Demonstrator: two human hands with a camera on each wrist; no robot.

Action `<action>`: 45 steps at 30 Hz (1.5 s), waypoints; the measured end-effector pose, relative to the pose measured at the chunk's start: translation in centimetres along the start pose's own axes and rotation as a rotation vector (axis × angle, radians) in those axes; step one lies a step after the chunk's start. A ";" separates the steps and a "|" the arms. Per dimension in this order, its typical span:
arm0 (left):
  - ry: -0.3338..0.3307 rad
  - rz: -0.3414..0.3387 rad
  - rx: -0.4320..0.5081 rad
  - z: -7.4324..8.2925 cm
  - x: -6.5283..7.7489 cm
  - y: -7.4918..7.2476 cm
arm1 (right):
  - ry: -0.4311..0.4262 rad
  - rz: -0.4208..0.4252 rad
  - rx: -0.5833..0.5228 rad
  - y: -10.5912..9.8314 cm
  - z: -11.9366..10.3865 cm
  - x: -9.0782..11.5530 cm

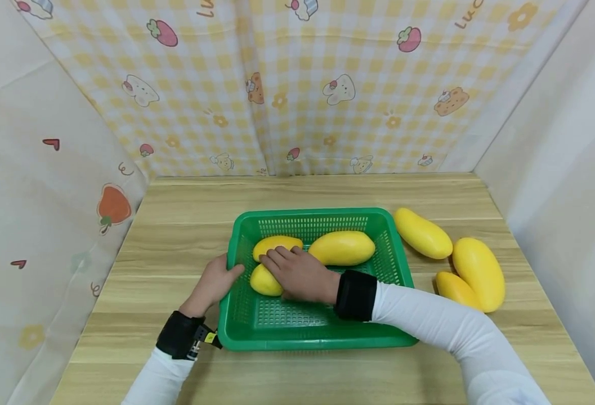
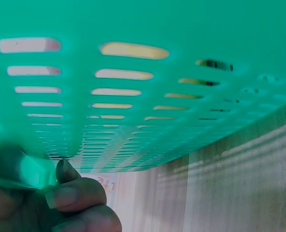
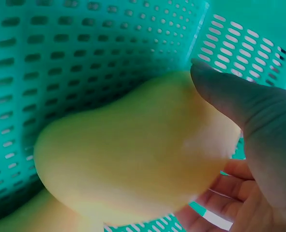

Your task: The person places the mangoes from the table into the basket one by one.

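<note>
A green plastic basket (image 1: 322, 344) with slotted walls stands on the table. My left hand (image 1: 215, 287) grips its left rim, thumb over the edge and fingers curled outside, as the left wrist view shows beneath the slotted wall (image 2: 147, 24). Inside the basket, my right hand (image 1: 304, 275) holds a yellow mango (image 1: 265, 280) near the left wall. In the right wrist view the thumb lies on one side of this mango (image 3: 133, 150) and the fingers wrap the other. A second mango (image 1: 269, 245) lies just behind it, and a third mango (image 1: 345, 248) rests to the right.
Right of the basket, three more mangoes lie on the wooden table (image 1: 175, 225): one mango (image 1: 424, 233) near the back corner, a large mango (image 1: 479, 273) and a smaller mango (image 1: 454, 289) against it. A checked curtain (image 1: 307, 129) hangs behind the table.
</note>
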State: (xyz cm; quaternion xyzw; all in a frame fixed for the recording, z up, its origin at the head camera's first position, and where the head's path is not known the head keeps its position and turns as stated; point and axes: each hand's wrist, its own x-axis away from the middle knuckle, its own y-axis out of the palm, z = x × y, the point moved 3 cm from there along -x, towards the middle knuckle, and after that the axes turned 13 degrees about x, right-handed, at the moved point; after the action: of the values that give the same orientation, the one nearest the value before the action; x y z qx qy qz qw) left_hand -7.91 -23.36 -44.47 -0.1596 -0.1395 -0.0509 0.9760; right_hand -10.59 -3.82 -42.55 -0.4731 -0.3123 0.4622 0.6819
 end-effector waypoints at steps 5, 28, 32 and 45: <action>-0.003 -0.002 0.014 0.0 0.0 0.0 | 0.040 -0.015 -0.042 -0.4 1.2 0.5; -0.004 -0.011 0.026 0.0 -0.1 0.1 | 0.179 -0.031 -0.204 -3.0 5.8 4.4; -0.009 -0.007 0.034 -0.1 -0.1 0.0 | 0.216 -0.022 -0.223 -3.5 6.5 5.5; 0.004 -0.001 0.035 0.1 -0.1 0.2 | 0.470 0.035 -0.383 -4.7 10.6 10.4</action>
State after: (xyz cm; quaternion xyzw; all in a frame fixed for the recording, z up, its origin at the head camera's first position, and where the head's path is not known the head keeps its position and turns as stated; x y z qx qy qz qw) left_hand -8.03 -23.18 -44.50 -0.1421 -0.1386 -0.0491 0.9789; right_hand -14.24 9.00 -34.52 -0.6923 -0.2194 0.2846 0.6258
